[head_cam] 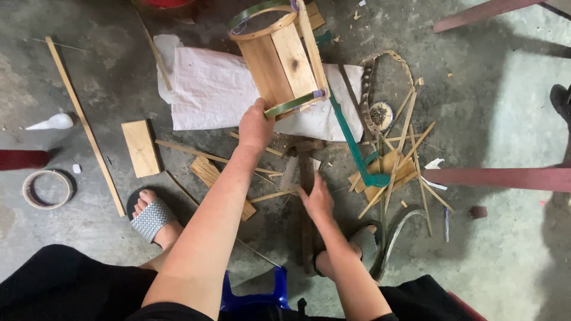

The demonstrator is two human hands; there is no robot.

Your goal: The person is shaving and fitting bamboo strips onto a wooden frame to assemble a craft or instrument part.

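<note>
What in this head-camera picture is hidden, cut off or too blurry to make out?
- Wooden frame: its far end and green hoop run off the top edge.
- Right hand: blurred, so what lies under its fingers is unclear; it may touch the dark wooden handle.
- Small round dish: contents too small to tell.
- Left hand: palm side hidden.

A white woven sack (214, 89) is being spread flat on the grey concrete floor (511, 255). A long thin wooden strip (83, 122) is being left lying at the left, with a short flat wooden board (140, 148) near it. A round roll of tape (47, 189) and a white cone-shaped nozzle (52, 122) are being kept further left. A green-handled saw (354, 148) is lying among scattered bamboo slivers (410, 142).
</note>
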